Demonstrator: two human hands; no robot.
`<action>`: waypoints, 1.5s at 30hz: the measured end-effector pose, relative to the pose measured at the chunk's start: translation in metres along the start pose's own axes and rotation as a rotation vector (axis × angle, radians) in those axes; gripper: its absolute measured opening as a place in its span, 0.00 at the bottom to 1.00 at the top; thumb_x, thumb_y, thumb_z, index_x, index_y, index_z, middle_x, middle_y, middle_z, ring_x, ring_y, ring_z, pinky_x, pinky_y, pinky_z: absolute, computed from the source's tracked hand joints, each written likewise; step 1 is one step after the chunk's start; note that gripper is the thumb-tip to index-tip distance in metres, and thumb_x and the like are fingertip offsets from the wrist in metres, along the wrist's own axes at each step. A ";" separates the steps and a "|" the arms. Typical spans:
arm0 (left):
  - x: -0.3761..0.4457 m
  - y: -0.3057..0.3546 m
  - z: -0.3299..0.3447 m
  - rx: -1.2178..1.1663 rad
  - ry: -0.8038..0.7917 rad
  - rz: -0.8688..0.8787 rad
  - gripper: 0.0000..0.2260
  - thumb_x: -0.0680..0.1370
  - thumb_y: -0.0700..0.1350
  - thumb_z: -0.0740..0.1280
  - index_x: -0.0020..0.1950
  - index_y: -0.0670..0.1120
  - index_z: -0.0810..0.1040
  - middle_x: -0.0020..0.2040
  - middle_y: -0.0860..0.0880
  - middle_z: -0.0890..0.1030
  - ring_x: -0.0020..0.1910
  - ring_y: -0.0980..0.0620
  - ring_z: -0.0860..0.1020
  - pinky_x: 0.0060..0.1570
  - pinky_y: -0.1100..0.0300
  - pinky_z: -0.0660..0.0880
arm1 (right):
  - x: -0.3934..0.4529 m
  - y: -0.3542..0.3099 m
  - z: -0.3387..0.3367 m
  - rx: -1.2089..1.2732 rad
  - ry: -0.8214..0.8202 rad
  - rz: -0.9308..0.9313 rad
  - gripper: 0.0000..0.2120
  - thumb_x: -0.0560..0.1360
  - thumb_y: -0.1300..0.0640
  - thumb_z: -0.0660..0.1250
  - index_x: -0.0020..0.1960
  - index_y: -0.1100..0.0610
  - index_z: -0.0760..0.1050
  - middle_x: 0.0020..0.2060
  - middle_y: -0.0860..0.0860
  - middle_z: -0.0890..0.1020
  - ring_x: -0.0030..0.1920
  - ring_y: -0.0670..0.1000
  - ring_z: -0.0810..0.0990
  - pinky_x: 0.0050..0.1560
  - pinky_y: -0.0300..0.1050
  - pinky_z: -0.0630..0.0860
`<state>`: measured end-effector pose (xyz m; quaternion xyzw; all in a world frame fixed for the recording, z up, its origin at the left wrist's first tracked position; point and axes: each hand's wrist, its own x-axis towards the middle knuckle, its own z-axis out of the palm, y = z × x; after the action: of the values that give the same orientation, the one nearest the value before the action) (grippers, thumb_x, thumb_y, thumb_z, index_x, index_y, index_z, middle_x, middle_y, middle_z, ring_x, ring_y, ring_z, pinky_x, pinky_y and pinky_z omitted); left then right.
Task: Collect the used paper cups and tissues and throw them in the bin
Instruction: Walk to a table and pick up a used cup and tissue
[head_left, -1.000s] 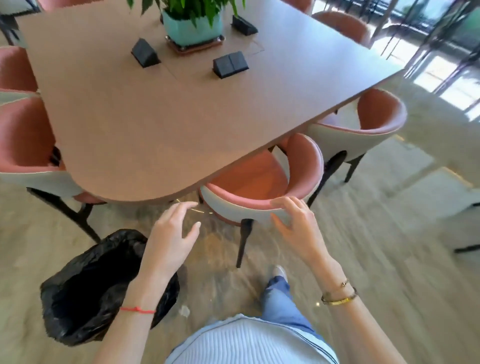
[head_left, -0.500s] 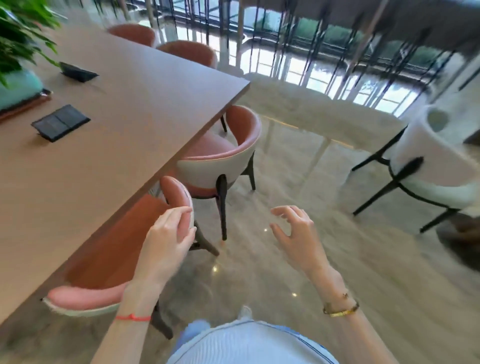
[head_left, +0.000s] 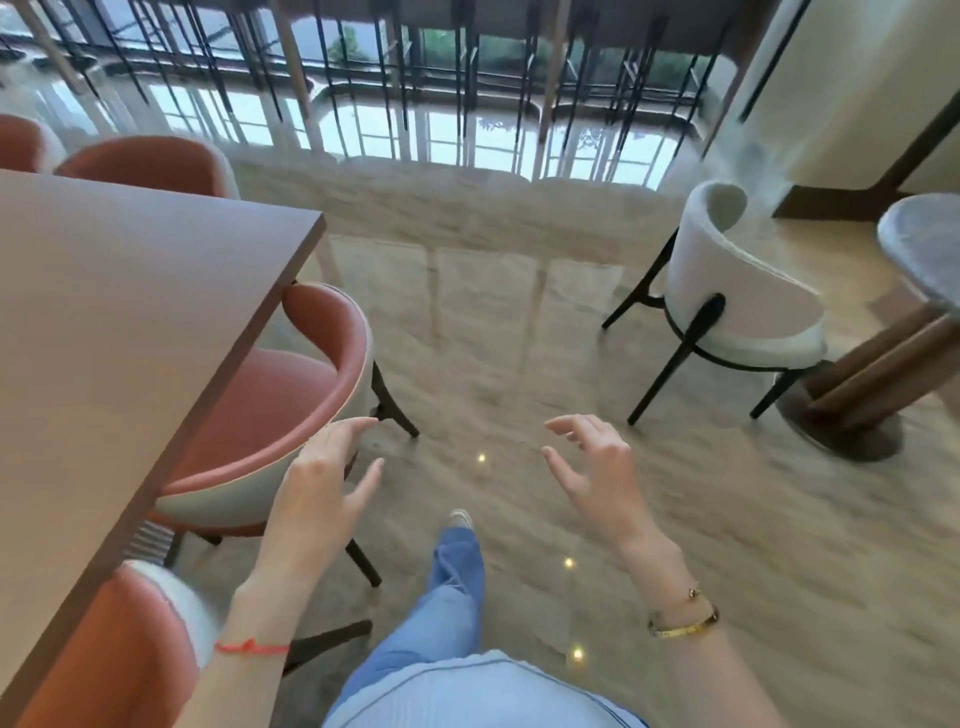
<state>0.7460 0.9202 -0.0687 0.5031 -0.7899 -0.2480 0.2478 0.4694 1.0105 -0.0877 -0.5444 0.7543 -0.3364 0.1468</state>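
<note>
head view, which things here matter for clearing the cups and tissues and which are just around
For the job:
left hand, open, holding nothing
right hand, open, holding nothing
No cups, tissues or bin in view.

Just around:
long brown wooden table
pink round-backed chair
white round-backed chair
glossy beige stone floor

Glossy beige marble floor (head_left: 519, 364) w/ small light reflections. Brown wood table (head_left: 114, 322) at left, pink-orange chairs (head_left: 280, 395) tucked along its right edge & far side. White chair w/ black legs (head_left: 737, 301) at right, beside a round grey table on wood pedestal (head_left: 919, 244). Far wall: big windows (head_left: 415, 78) w/ dark vertical bars, daylight coming in.
</note>
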 end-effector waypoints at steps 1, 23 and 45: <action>0.026 -0.001 0.005 -0.004 -0.002 0.008 0.19 0.74 0.41 0.72 0.63 0.49 0.75 0.56 0.54 0.79 0.56 0.55 0.76 0.57 0.65 0.68 | 0.023 0.005 0.001 -0.009 0.005 0.014 0.10 0.72 0.57 0.72 0.53 0.52 0.78 0.48 0.43 0.78 0.50 0.45 0.76 0.53 0.39 0.72; 0.568 -0.021 0.098 -0.034 -0.041 0.120 0.19 0.73 0.41 0.72 0.64 0.46 0.76 0.58 0.51 0.79 0.59 0.53 0.77 0.61 0.58 0.71 | 0.535 0.090 0.015 -0.038 0.046 0.109 0.11 0.73 0.58 0.70 0.55 0.54 0.78 0.50 0.48 0.80 0.52 0.49 0.76 0.57 0.43 0.72; 1.034 -0.120 0.096 0.018 0.174 -0.145 0.18 0.74 0.41 0.72 0.64 0.47 0.76 0.59 0.50 0.79 0.59 0.51 0.76 0.61 0.63 0.67 | 1.098 0.088 0.136 -0.016 -0.178 -0.134 0.11 0.74 0.55 0.70 0.57 0.51 0.77 0.51 0.43 0.78 0.54 0.44 0.75 0.59 0.39 0.72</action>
<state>0.3814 -0.0598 -0.0715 0.5808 -0.7292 -0.2135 0.2923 0.0860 -0.0314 -0.0870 -0.6226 0.7028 -0.2896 0.1858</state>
